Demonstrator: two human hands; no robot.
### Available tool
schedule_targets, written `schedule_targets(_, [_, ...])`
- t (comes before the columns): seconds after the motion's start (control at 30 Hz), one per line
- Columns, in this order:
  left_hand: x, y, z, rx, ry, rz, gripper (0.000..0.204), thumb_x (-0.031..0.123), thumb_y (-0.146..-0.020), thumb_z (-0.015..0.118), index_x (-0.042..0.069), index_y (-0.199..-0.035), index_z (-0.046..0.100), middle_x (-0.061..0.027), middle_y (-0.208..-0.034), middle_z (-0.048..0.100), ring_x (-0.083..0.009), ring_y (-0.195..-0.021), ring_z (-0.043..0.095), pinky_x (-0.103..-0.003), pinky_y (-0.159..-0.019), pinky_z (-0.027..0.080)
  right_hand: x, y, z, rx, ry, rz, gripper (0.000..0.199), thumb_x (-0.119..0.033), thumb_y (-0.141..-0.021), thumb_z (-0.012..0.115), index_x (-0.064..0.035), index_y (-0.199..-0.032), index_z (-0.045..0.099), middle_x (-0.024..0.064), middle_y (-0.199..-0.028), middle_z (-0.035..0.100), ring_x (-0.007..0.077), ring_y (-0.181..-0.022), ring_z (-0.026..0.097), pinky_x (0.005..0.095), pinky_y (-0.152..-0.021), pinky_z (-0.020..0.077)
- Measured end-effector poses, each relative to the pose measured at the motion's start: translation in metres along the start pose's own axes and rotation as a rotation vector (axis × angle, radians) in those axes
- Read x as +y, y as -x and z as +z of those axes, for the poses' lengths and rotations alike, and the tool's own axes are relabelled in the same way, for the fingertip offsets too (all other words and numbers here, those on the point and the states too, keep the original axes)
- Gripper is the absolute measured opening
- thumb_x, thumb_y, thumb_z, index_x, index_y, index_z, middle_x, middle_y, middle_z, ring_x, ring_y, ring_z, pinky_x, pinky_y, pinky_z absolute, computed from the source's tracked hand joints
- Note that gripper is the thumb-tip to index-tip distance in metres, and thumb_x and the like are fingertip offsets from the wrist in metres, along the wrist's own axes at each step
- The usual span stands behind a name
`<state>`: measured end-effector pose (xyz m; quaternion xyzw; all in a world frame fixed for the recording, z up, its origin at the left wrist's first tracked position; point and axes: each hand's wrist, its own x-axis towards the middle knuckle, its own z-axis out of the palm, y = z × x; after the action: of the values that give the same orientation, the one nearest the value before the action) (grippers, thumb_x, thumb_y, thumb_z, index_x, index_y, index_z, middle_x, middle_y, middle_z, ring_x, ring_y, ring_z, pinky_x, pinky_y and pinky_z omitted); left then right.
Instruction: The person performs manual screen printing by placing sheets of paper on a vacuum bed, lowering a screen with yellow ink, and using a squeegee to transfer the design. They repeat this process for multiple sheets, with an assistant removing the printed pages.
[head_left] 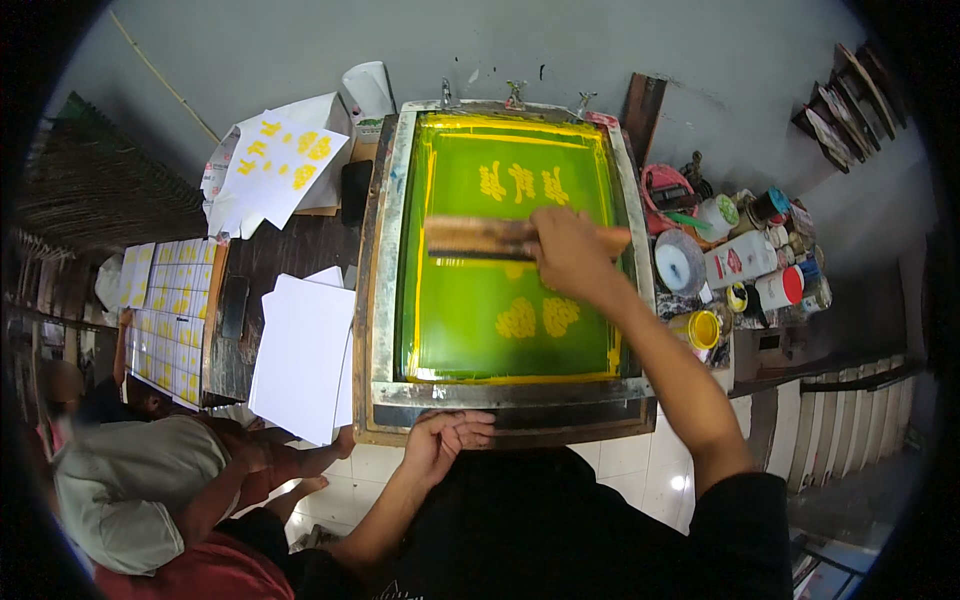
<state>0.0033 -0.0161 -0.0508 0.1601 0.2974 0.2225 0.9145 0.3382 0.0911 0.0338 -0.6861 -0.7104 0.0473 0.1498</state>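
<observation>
My right hand (570, 255) grips a wooden squeegee (478, 238), its long bar lying crosswise over a green printing screen (455, 310). The bar's left end is blurred. Yellow motifs show in the mesh above and below the squeegee, and yellow ink lines its borders. A pale metal frame (510, 392) surrounds the mesh, held by clamps at the far edge. My left hand (450, 443) rests at the near edge of the wooden base (580, 432), fingers lying loosely to the right, nothing visible in them.
White paper (300, 355) is stacked left, beside a dark phone (234, 306). Printed sheets (280, 165) lie behind. An ink pot (697, 329), bottles and jars (742, 258) crowd the right side. Another person (140, 480) sits at lower left, near a rack of printed sheets (175, 315).
</observation>
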Motion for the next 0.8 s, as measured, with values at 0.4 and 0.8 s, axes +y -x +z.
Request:
schedule_targets(0.4, [0.045, 0.013, 0.041, -0.444, 0.017, 0.215, 0.048, 0.013, -0.098, 0.047, -0.015, -0.135, 0.056, -0.0332, -0.098, 0.072, -0.0385, -0.091, 0.072, -0.045, -0.087, 0.055, -0.104, 0.123, -0.078, 0.379, -0.041, -0.091, 0.030, -0.009, -0.086, 0.070, -0.0037, -0.112, 0.057, 0.0173, -0.104, 0.060, 0.0370, -0.098, 0.057, 0.0482, -0.088, 0.0404])
schedule_targets(0.8, [0.131, -0.116, 0.041, 0.687, -2.142, 0.482, 0.131, 0.080, -0.079, 0.066, -0.001, -0.164, 0.007, -0.0320, -0.169, 0.004, -0.0404, -0.159, 0.000, -0.059, -0.125, 0.000, -0.100, -0.025, -0.271, 0.682, 0.097, -0.059, 0.031, -0.019, -0.095, 0.064, 0.0034, -0.117, 0.062, 0.0201, -0.104, 0.068, 0.0346, -0.096, 0.064, 0.0429, -0.089, 0.0501])
